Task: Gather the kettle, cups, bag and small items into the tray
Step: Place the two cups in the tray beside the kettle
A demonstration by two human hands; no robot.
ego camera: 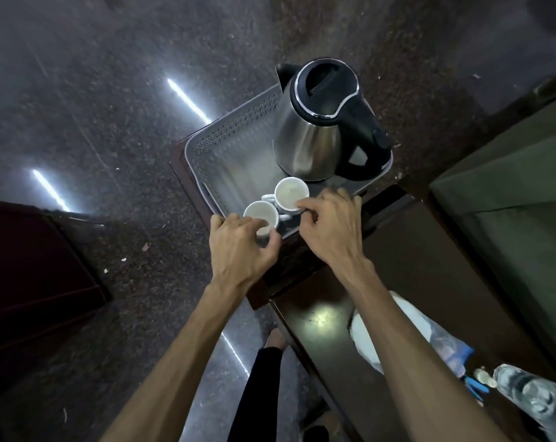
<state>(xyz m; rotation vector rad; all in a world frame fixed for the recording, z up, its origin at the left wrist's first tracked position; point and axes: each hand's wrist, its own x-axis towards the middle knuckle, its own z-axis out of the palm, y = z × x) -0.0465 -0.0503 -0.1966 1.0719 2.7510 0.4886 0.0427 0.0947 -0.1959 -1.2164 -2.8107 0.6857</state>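
A steel kettle (315, 129) with a black lid and handle stands in the far right part of the grey perforated tray (225, 145). Two white cups sit at the tray's near edge. My left hand (238, 247) grips the nearer cup (259, 213) by its rim and side. My right hand (334, 228) pinches the rim of the farther cup (289, 193). A white and clear plastic bag (423, 333) lies on the dark table behind my right forearm. Small items (481, 378), blue and round ones, lie beside the bag.
The tray rests on the far end of a dark wooden table (327, 346). A clear plastic bottle (532, 397) lies at the lower right. A dark red seat (31, 266) stands at the left on the speckled floor. An olive surface (509, 202) borders the table's right.
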